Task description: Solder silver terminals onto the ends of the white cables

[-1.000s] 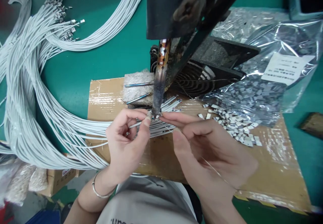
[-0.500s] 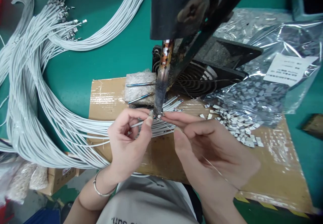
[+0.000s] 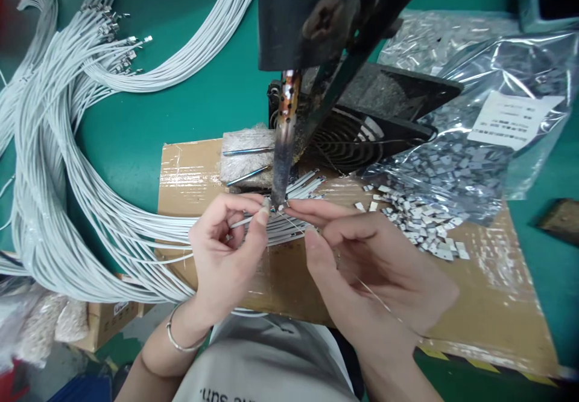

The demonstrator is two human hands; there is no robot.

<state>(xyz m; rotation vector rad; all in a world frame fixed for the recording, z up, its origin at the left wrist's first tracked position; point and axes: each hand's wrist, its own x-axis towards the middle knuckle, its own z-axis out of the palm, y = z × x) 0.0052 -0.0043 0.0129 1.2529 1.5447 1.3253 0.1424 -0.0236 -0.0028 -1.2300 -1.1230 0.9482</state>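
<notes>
My left hand (image 3: 233, 245) pinches a white cable (image 3: 239, 223) between thumb and forefinger, close to its end. Directly above the fingertips, the dark tip of a fixed soldering iron (image 3: 281, 166) points down. From the other side, my right hand (image 3: 366, 257) holds a thin solder wire (image 3: 296, 227) that runs back across the palm. Its outstretched fingertips are beside a tiny pale metal piece (image 3: 280, 207) at the iron's tip; whether they touch it is hard to see. More white cables (image 3: 181, 226) lie behind and beneath my hands.
Large white cable bundles (image 3: 40, 148) fill the left side. A black fan (image 3: 348, 139) stands behind the iron, near a wrapped block (image 3: 244, 157) with two metal rods. Small metal tabs (image 3: 434, 227) spill from a clear bag (image 3: 470, 166) onto the cardboard (image 3: 488, 305).
The whole view has shifted slightly, so things appear a little further left. Both hands keep their hold at the iron's tip, with hardly any movement.
</notes>
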